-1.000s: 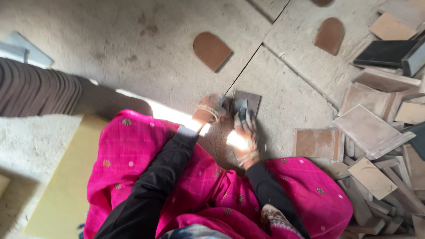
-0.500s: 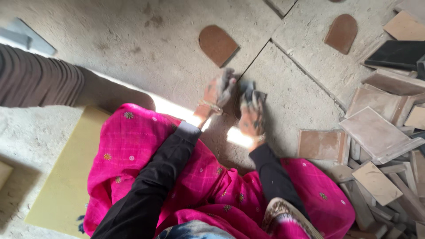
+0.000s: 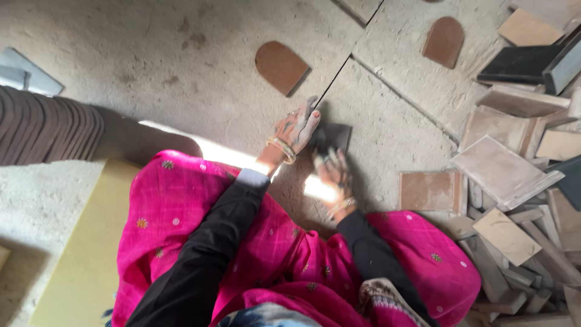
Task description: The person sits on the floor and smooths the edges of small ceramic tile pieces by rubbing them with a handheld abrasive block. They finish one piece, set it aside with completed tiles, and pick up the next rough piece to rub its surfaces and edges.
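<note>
1. Head view: left hand [image 3: 296, 128] flat, fingers spread, pressing the near edge of a dark tile [image 3: 331, 137] on the concrete floor [image 3: 181, 72].
2. Right hand [image 3: 334, 175] rests on the tile's lower edge; grip unclear.
3. Step, apparently: seating the tile.
4. Next move calls for steady, even pressure.
5. Nearby: arched brown piece [image 3: 281, 66], tile pile [image 3: 514, 169].

Rough matt concrete floor [image 3: 151, 66] under my dusty hands, dull dark tile piece [image 3: 334, 135] at my fingers, matt clay tiles [image 3: 502, 163], soft pink cloth [image 3: 181, 218]
</note>
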`<state>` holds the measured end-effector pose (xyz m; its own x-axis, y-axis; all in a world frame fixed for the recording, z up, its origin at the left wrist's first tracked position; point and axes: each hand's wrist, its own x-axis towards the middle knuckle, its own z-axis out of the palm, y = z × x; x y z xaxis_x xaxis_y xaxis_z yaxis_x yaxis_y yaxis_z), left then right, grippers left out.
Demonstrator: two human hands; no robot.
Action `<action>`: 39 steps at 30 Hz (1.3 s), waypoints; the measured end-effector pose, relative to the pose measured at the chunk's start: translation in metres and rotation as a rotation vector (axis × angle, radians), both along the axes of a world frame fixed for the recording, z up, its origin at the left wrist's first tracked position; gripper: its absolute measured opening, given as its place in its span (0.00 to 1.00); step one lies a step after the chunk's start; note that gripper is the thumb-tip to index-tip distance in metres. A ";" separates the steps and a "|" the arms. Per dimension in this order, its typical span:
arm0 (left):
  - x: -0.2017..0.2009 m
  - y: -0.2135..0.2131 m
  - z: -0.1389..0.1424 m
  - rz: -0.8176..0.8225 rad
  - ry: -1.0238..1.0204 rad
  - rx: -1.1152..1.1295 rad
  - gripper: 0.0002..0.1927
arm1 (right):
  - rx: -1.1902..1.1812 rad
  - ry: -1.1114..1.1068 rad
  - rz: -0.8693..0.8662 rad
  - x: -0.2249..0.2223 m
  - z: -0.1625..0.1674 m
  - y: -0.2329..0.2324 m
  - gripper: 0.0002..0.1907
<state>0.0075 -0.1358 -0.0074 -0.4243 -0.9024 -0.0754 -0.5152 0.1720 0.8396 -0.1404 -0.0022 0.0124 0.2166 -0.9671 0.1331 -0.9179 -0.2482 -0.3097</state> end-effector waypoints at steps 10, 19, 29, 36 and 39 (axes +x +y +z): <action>0.014 0.003 -0.023 0.091 -0.342 -0.127 0.32 | 0.255 0.203 -0.105 0.015 -0.013 -0.006 0.39; 0.019 -0.012 0.048 0.457 0.248 0.095 0.36 | 0.017 0.221 -0.090 0.023 -0.028 -0.008 0.33; 0.013 -0.013 0.018 0.430 0.326 0.161 0.30 | -0.016 0.121 -0.061 0.012 -0.019 0.003 0.33; 0.005 0.003 -0.035 0.149 -0.108 -0.123 0.06 | 0.013 0.106 -0.199 0.006 -0.019 0.019 0.33; 0.004 0.009 -0.036 0.048 -0.123 -0.160 0.09 | -0.051 0.093 -0.146 0.012 -0.023 0.036 0.33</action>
